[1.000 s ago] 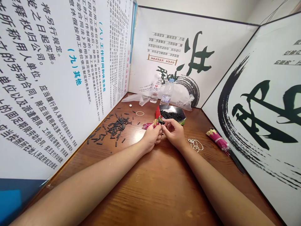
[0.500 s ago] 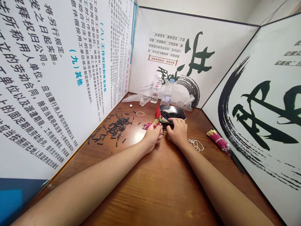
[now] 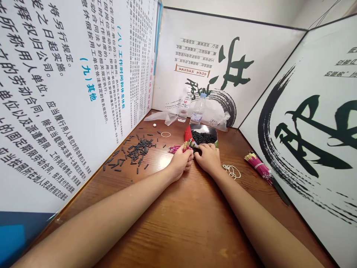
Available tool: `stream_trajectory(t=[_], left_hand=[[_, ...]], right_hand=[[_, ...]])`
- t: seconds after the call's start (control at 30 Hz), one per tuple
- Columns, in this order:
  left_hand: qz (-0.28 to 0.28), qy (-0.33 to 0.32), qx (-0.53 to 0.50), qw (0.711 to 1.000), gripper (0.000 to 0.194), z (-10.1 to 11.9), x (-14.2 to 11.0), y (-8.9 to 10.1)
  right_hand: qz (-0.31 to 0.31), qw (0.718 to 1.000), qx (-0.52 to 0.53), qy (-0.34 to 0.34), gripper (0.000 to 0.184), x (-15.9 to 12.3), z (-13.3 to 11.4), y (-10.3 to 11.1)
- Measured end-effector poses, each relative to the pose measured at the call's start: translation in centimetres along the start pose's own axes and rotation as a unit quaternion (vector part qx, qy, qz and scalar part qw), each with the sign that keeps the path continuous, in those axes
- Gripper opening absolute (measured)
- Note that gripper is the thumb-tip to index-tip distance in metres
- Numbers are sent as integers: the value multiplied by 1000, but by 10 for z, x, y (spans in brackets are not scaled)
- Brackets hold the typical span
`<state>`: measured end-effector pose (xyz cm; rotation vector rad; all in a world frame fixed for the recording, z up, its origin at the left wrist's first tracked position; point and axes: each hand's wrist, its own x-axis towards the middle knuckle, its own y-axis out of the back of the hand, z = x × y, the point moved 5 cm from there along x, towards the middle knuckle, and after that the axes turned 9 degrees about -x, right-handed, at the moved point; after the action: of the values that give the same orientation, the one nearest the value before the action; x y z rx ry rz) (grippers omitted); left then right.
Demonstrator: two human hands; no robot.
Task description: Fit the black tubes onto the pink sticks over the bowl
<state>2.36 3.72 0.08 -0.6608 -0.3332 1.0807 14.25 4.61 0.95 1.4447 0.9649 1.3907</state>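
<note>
Left hand (image 3: 182, 160) clenching thin pink gold-tipped wires (image 3: 184, 146); right hand (image 3: 206, 156) pinching, seemingly, small black tube (image 3: 196, 149); keeping tips steady, aligning sleeve squarely.

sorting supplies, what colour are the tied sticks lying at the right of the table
Pink, with yellowish tips, in the head view: the tied sticks.

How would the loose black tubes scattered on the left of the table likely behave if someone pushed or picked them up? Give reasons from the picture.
The loose black tubes look short, thin and round, so they would probably roll and scatter on the smooth wooden table. Being so small, each is likely very light and fiddly to pinch.
</note>
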Motion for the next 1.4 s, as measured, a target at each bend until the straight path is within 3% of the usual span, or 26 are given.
stream_trajectory(t=[0.23, 0.43, 0.7, 0.87, 1.2, 1.4], left_hand=[[0, 10, -5, 1000, 22, -2, 1, 1], [-10, 40, -35, 999, 5, -2, 1, -1], [-29, 80, -6, 996, 29, -5, 2, -1], [-30, 58, -21, 998, 30, -4, 2, -1], [4, 13, -49, 999, 12, 0, 2, 1], [22, 15, -51, 998, 9, -3, 3, 4]], right_hand=[[26, 999, 31, -7, 35, 1, 3, -1], [66, 996, 52, -7, 40, 2, 5, -2], [72, 995, 66, -4, 41, 2, 6, -2], [102, 991, 92, -3, 42, 2, 6, 1], [218, 936, 273, 51, 33, -2, 8, 18], [232, 910, 334, 79, 29, -10, 4, 26]])
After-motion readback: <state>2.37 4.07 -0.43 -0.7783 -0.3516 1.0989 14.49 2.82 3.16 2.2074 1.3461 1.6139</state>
